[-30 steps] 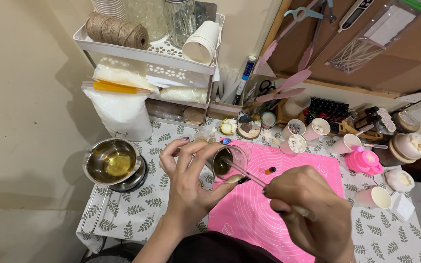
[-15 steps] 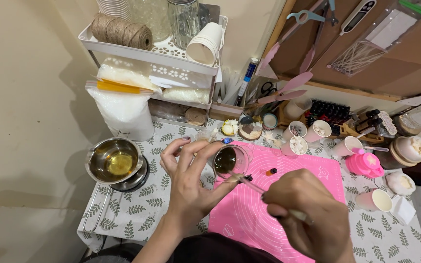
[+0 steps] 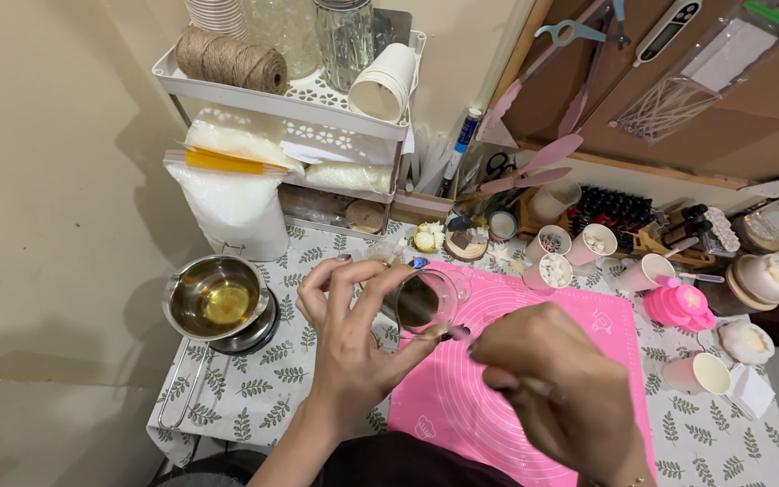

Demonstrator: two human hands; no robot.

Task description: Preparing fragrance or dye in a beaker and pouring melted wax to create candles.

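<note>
You are holding a small clear glass cup [image 3: 423, 302] tilted toward you in your left hand [image 3: 353, 347], fingers wrapped around its far side and thumb on the near rim, so that the mouth is facing your right hand and you are looking straight into the dark liquid inside. The cup is hovering over the near left corner of the pink silicone mat [image 3: 534, 379], which is lying there to catch any drips rather than letting them reach the leaf-patterned cloth on the table [image 3: 254, 397].

Your right hand [image 3: 556, 397] is curled closed around a thin stick [image 3: 538, 388]; only a short pale length of it is showing below your knuckles, and I cannot tell whether its far end is reaching into the cup, since your fingers are hiding it.

To your left a metal pouring pot [image 3: 218, 298] with pale yellow liquid is sitting on a small round burner, kept just beside you but off the mat, its long wire handle running toward the table's front edge. Behind the mat, several small paper cups [image 3: 552, 257] with white bits are standing within easy reach, and a pink lidded jar [image 3: 678, 305] is resting at the mat's right edge. The white shelf rack [image 3: 290, 108] at the back is carrying a ball of twine [image 3: 232, 59], stacked cups and bags of white flakes, stored up out of the working area.
</note>
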